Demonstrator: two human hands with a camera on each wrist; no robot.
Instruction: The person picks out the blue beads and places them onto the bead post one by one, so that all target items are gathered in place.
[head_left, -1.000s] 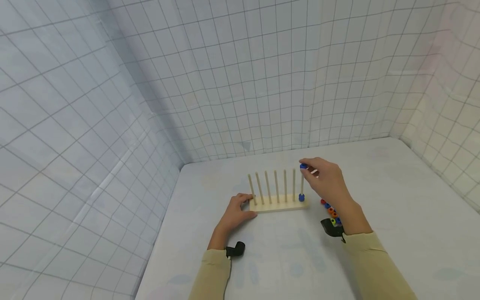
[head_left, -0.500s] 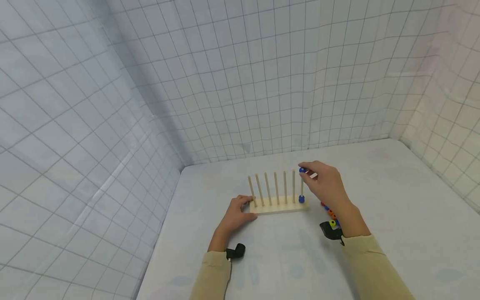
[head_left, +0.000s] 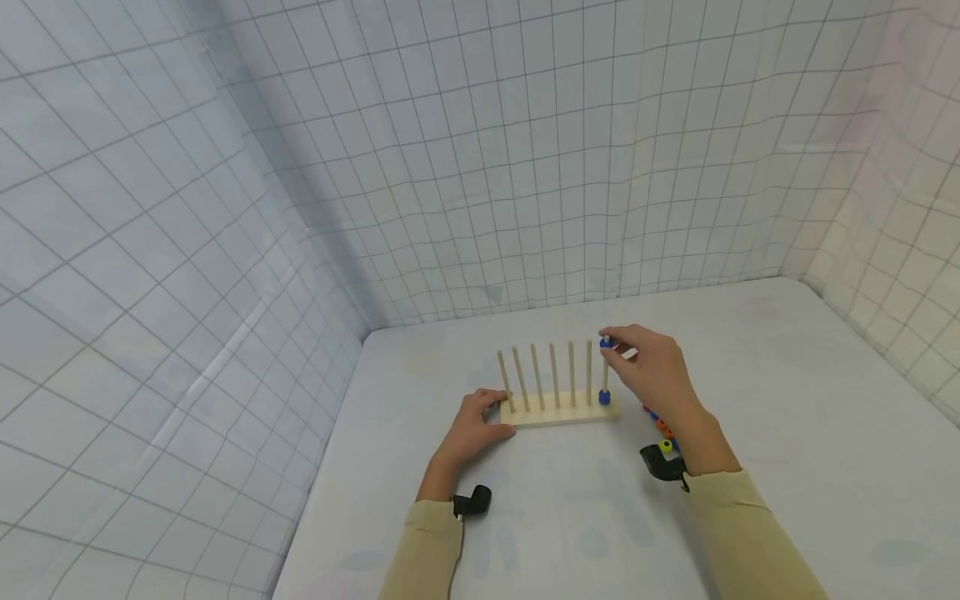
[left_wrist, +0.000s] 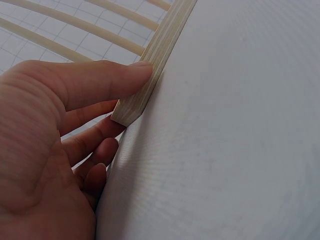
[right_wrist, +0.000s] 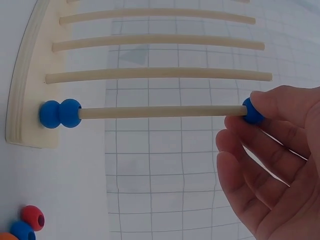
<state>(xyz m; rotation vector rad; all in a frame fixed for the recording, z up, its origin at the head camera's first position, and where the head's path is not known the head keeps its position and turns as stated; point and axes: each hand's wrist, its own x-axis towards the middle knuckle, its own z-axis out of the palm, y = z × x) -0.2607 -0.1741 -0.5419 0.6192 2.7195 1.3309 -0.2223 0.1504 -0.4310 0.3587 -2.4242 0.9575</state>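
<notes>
A pale wooden base [head_left: 555, 414] with several upright pegs stands on the table. My left hand [head_left: 474, 429] grips the base's left end; in the left wrist view the thumb [left_wrist: 132, 79] lies on its front edge, fingers behind. On the rightmost peg [right_wrist: 160, 111], two blue beads [right_wrist: 60, 113] sit stacked at the bottom. At that peg's tip my right hand [head_left: 651, 364] pinches another blue bead [right_wrist: 253, 111] between thumb and index finger. The peg's tip pokes just above this bead in the head view. The other pegs [head_left: 553, 375] carry no beads.
Loose beads lie on the white table right of the base, partly hidden by my right wrist: a red bead [right_wrist: 32, 218], a blue bead [right_wrist: 23, 231], orange ones and a yellow-green bead [head_left: 666, 446]. Grid-patterned cloth [head_left: 480, 167] hangs behind and at both sides.
My right hand has come down slightly with the blue bead, so the rightmost peg's tip now shows above it. The left hand keeps its hold on the base.
</notes>
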